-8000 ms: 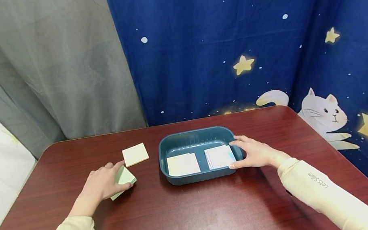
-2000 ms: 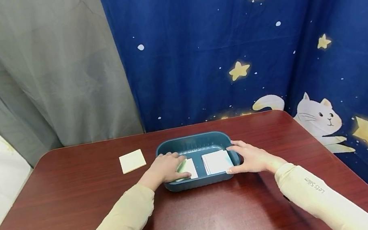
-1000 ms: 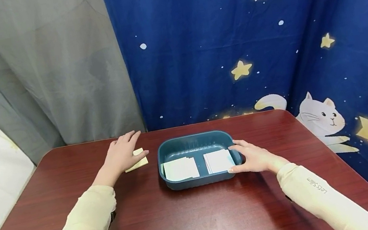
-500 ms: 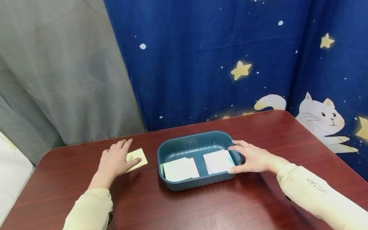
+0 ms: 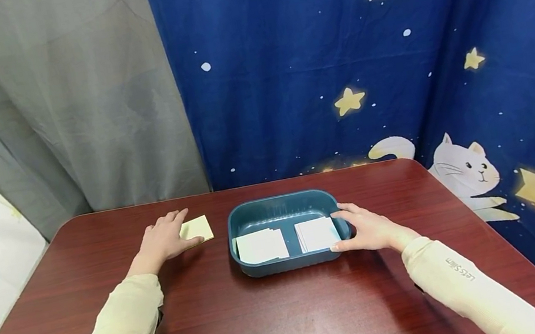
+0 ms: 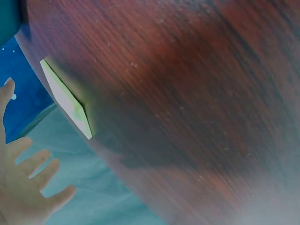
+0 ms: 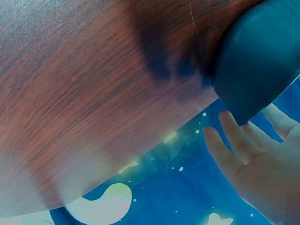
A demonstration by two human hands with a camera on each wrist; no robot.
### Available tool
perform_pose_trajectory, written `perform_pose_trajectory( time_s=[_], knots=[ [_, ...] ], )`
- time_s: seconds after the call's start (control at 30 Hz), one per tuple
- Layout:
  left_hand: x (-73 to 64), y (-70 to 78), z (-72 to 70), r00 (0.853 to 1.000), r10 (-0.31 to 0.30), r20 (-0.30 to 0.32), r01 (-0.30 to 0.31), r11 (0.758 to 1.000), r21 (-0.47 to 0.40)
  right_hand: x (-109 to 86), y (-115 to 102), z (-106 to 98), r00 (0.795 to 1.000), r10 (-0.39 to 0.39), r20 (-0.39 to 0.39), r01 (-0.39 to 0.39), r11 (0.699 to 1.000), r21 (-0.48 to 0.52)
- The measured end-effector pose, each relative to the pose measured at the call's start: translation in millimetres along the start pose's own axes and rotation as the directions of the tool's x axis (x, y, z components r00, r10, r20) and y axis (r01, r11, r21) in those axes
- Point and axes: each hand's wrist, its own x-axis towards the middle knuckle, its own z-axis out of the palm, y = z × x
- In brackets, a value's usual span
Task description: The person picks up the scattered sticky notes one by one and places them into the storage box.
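In the head view my left hand [image 5: 162, 239] is at the left side of a pale yellow sticky note pad [image 5: 198, 229] on the table. Its thumb lies near the pad's front edge and its fingers near the back. The left wrist view shows those fingers [image 6: 44, 173] spread, with the pad lying flat beyond them. My right hand [image 5: 368, 227] holds the right end of a dark teal bin [image 5: 290, 265], thumb at the front rim and fingers along the side. Inside the bin lie a pale stack of notes [image 5: 262, 246] at left and a white-blue stack [image 5: 319, 234] at right.
Everything stands on a dark red wooden table [image 5: 273, 321], with the bin right of its middle. Behind the table's far edge hang a grey curtain [image 5: 100, 101] and a blue star-patterned curtain [image 5: 282, 69].
The green notes, earlier under my left hand on the table, are now in the bin's left part. My left hand has moved back to the yellow pad, drawing slightly left. The right hand stays.
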Motion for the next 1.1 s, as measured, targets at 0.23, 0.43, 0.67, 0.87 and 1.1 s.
perform_pose_trajectory(
  time_s=[0.23, 0.43, 0.67, 0.87, 1.1],
  knots=[
    [5.6, -2.9, 9.4, 0.999, -0.008, 0.039, 0.009, 1.000, -0.030, 0.7, 1, 0, 1.000, -0.002, -0.003, 0.002, 1.000, -0.006],
    [10.1, -4.0, 16.9, 0.998, -0.023, 0.065, 0.025, 0.999, -0.038, 0.7, -1, -1, 1.000, 0.015, 0.006, -0.015, 1.000, 0.003],
    [14.0, -5.0, 21.7, 0.993, -0.042, 0.111, 0.047, 0.998, -0.043, -0.5, -2, -2, 1.000, 0.008, 0.009, -0.008, 1.000, 0.000],
    [15.3, -6.9, 24.8, 0.988, -0.049, 0.147, 0.056, 0.997, -0.044, -1.1, -2, -3, 1.000, 0.014, 0.013, -0.014, 1.000, 0.001],
    [15.9, -11.9, 30.8, 0.988, -0.038, 0.148, 0.046, 0.998, -0.053, -1.4, -3, -3, 1.000, 0.025, 0.018, -0.026, 1.000, 0.011]
  ],
)
